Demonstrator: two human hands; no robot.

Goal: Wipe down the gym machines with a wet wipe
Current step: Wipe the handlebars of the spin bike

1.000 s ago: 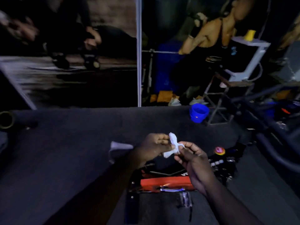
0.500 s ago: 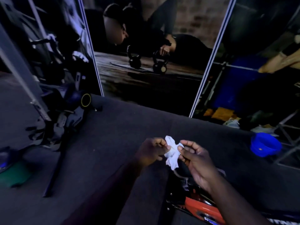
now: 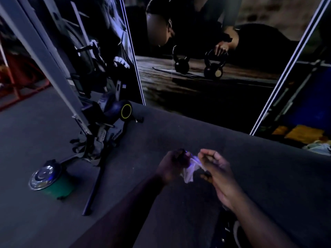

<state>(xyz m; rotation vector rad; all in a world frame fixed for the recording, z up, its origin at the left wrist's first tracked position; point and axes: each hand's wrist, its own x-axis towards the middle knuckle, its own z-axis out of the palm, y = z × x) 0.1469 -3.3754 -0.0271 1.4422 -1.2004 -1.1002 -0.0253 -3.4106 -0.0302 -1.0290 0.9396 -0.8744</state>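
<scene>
A crumpled white wet wipe (image 3: 190,171) hangs between my two hands, low in the middle of the head view. My left hand (image 3: 172,165) pinches its left side with curled fingers. My right hand (image 3: 215,169) pinches the right side between thumb and fingertips. The picture is dim and blurred, so the wipe's shape is unclear. A dark exercise bike (image 3: 107,120) with a yellow-ringed wheel stands to the left, well apart from my hands.
A green bin with a silver lid (image 3: 48,179) sits on the grey floor at the left. A slanted grey metal post (image 3: 44,56) rises beside the bike. Wall posters framed by white strips (image 3: 223,59) stand behind. Dark equipment shows at the bottom right edge.
The view has swung further left, bringing the bike and green bin into sight; the blue bucket and orange machine have left the frame. Both hands still hold the wipe, now pulled a little apart.
</scene>
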